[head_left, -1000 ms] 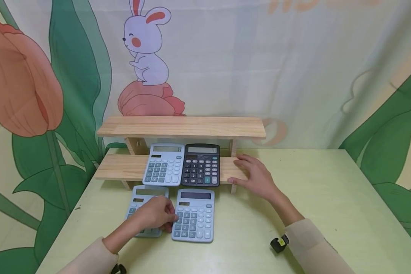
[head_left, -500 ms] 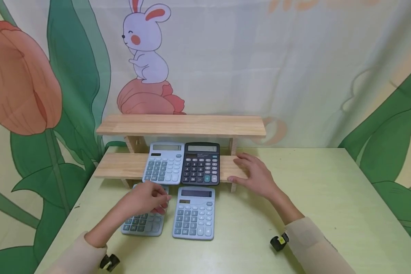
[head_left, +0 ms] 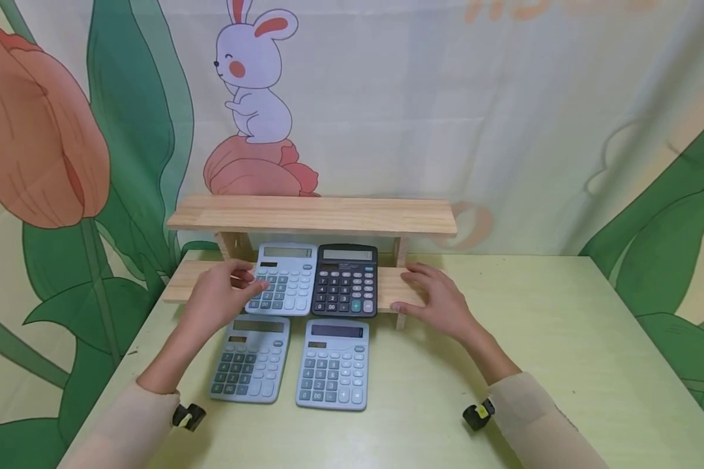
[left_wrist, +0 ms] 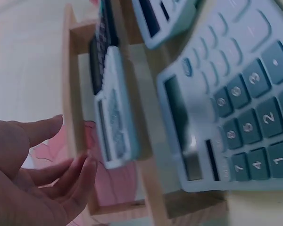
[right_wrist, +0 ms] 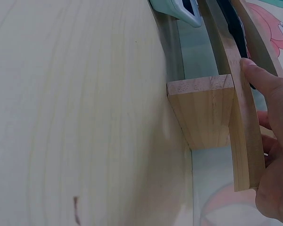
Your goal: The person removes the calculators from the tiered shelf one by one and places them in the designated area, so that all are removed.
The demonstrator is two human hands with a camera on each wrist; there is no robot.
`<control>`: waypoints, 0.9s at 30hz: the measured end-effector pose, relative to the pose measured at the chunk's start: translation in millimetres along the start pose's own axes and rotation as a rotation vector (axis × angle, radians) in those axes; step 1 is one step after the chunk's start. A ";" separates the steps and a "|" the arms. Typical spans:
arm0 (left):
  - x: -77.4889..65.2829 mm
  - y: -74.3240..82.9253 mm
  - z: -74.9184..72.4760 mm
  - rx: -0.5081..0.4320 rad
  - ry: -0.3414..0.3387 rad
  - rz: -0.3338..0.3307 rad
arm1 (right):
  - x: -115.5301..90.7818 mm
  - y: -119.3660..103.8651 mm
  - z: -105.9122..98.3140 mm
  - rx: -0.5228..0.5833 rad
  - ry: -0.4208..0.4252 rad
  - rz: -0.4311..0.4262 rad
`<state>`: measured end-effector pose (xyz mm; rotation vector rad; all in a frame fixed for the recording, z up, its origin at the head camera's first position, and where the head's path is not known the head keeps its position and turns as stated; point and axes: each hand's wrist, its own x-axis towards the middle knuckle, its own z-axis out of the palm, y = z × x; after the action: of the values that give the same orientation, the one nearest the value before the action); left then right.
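Note:
My left hand (head_left: 214,296), fingers loosely bent and holding nothing, hovers over the left part of a two-tier wooden shelf (head_left: 311,215). Its fingertips overlap the left edge of a light blue calculator (head_left: 296,277) leaning on the lower tier; the left wrist view (left_wrist: 52,174) shows a gap between thumb and fingers. Beside that calculator leans a black calculator (head_left: 344,286). My right hand (head_left: 440,303) grips the lower board's right end, thumb at its front edge and the other fingers behind. Two more light blue calculators, one left (head_left: 249,365) and one right (head_left: 332,368), stand in front of the shelf.
The pale green table (head_left: 534,365) extends to the right of the shelf. A curtain (head_left: 387,104) printed with a rabbit and tulips hangs behind. Each sleeve has a black wrist camera, such as the right one (head_left: 477,415).
My left hand has let go of the lower right calculator and moved up and left, past the lower left one, to the upper left calculator. The right hand stays at the shelf's end.

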<state>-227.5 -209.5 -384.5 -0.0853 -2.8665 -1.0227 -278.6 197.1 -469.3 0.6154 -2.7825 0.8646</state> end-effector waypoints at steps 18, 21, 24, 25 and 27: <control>37.7 -23.8 28.8 -0.014 -0.032 -0.107 | 0.1 -0.8 1.6 0.008 0.005 -0.002; 40.4 -24.4 30.4 -0.018 -0.044 -0.119 | 0.9 -0.9 1.4 0.005 0.005 -0.004; 42.4 -25.9 32.0 -0.021 -0.053 -0.131 | 0.9 -0.4 1.8 0.000 0.007 -0.006; 42.9 -26.7 32.6 -0.020 -0.057 -0.137 | 0.6 -0.3 2.1 0.000 0.007 -0.006; 43.2 -28.3 34.1 -0.018 -0.066 -0.149 | -0.9 -0.2 3.0 0.003 0.005 -0.003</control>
<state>-275.3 -208.9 -423.8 0.0966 -2.9612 -1.0905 -277.8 195.6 -472.0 0.6169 -2.7752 0.8685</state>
